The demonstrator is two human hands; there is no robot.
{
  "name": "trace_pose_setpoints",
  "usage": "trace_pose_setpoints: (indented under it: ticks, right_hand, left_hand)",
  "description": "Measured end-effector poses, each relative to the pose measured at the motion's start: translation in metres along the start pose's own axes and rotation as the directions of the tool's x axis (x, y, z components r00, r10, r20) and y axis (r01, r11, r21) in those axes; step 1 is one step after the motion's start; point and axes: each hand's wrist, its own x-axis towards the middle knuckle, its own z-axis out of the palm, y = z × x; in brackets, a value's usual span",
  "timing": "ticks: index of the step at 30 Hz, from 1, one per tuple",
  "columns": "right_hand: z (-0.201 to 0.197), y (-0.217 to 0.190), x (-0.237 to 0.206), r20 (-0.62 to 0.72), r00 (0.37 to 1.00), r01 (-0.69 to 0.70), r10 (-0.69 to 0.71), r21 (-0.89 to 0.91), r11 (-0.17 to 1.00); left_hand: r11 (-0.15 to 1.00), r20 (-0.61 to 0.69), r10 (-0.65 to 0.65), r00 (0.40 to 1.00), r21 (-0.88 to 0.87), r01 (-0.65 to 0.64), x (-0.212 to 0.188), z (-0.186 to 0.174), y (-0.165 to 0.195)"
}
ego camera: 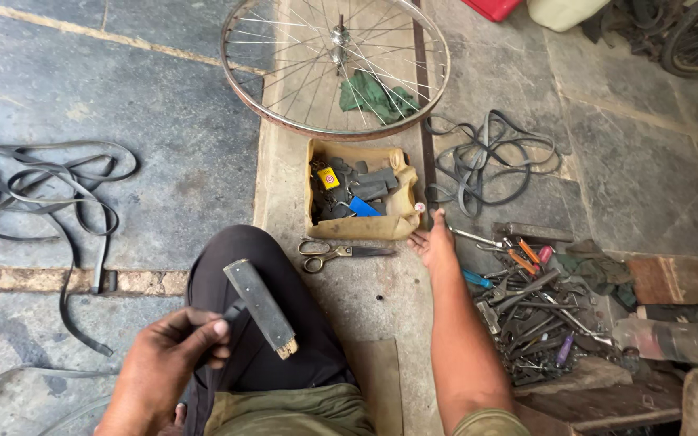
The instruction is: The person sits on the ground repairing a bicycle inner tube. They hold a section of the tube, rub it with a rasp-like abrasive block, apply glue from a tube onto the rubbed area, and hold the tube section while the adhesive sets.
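My left hand [173,349] is shut on a dark flat rasp-like bar [258,305] with a worn wooden end, held over my bent knee. My right hand [435,245] reaches forward with its fingers apart, resting on the stone floor beside the right corner of a tan open box [397,211]. The box holds dark rubber pieces, a yellow tin and a blue item. A pair of scissors [334,253] lies on the floor just in front of the box, between my knee and my right hand.
A spoked bicycle rim [268,113] with a green cloth [376,95] inside lies beyond the box. Rubber tubes coil at left [50,182] and right [478,161]. A heap of metal tools [535,303] lies by my right arm.
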Motion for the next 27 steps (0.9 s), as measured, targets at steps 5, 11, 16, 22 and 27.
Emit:
trace_pose_setpoints:
  ticks: [5,11,16,22,27]
  right_hand:
    - [0.015,0.0,0.001,0.031,0.999,-0.025,0.02,0.165,0.986]
    - [0.008,-0.003,0.005,-0.122,0.944,0.326,-0.307,0.182,0.928]
    - [0.008,0.0,-0.012,0.022,0.855,0.503,-0.518,0.207,0.839]
    - [0.041,0.013,-0.085,0.226,0.626,0.696,-0.747,0.27,0.665]
    - [0.067,0.044,-0.164,0.55,0.536,0.671,-0.641,0.184,0.719]
  left_hand:
    - [0.998,0.066,0.059,0.996,0.005,-0.059,0.002,0.014,-0.006]
    - [0.995,0.126,0.099,0.987,0.02,-0.102,0.012,0.027,-0.007]
    - [0.986,0.159,0.151,0.976,0.04,-0.159,0.013,0.035,-0.01]
    - [0.982,0.179,0.178,0.968,0.029,-0.186,0.012,0.039,-0.01]
    - [0.98,0.158,0.19,0.969,0.028,-0.196,0.012,0.043,-0.011]
